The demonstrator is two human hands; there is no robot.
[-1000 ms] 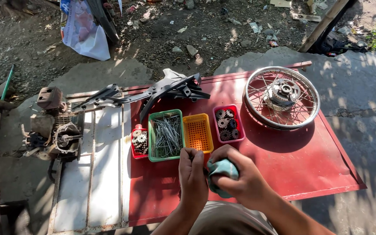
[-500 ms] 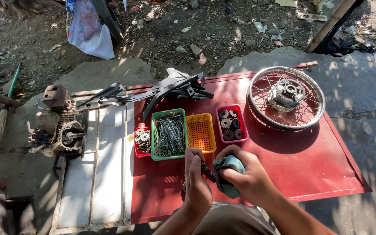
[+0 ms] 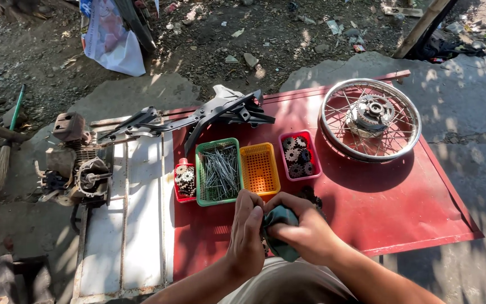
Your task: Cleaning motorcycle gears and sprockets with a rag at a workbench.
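Note:
My left hand (image 3: 247, 229) and my right hand (image 3: 306, 232) meet over the near edge of a red metal sheet (image 3: 400, 208). A crumpled teal cloth (image 3: 279, 222) is gripped in my right hand. The fingers of my left hand curl around a small dark metal part (image 3: 265, 245) pressed against the cloth, most of it hidden. Just beyond my hands stand a green basket (image 3: 199, 174) of thin metal spokes, an orange basket (image 3: 260, 168) with nothing in it, and a pink basket (image 3: 282, 159) of dark gears. A few loose gears (image 3: 310, 195) lie by my right knuckles.
A spoked wheel (image 3: 333, 138) with its hub lies at the far right of the sheet. A small red tray (image 3: 176, 190) of gears, a dark frame piece (image 3: 220, 112), a white panel (image 3: 136, 225), an engine (image 3: 77, 166) and a broom (image 3: 4, 152) are to the left. Dirt ground lies beyond.
My hands have closed together: the left hand now presses against the cloth in my right hand. The view has shifted slightly.

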